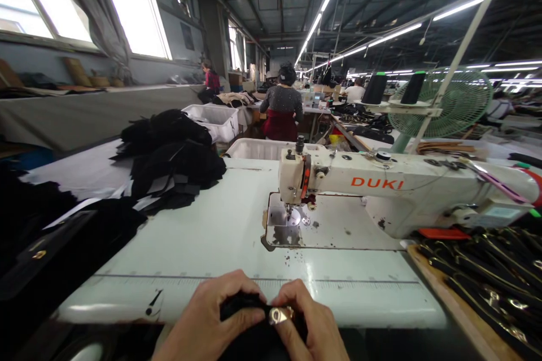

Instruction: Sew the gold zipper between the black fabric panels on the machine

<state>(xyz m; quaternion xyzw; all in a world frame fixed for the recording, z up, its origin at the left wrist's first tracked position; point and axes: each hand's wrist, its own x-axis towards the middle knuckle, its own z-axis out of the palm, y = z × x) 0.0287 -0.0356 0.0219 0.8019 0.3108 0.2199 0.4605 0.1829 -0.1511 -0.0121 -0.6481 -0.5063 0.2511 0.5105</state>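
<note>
At the front edge of the pale green sewing table, my left hand (218, 313) pinches a black fabric piece (241, 302) between thumb and fingers. Close beside it, my right hand (313, 321) is closed on the same piece, at a shiny gold-toned metal fitting (278, 316). The lower part of the fabric drops out of the picture, and my palms hide some of it. Beyond my hands stands a white sewing machine (339, 175) marked DUKI. Its needle area (291, 214) is lit, and I see no fabric under it.
Black fabric pieces (169, 152) are piled at the left. Black straps with gold trim (491, 282) lie on a wooden board at the right. Behind the machine are a white bin (258, 148), thread cones (412, 89) and a green fan (453, 104). A person (283, 101) sits further ahead.
</note>
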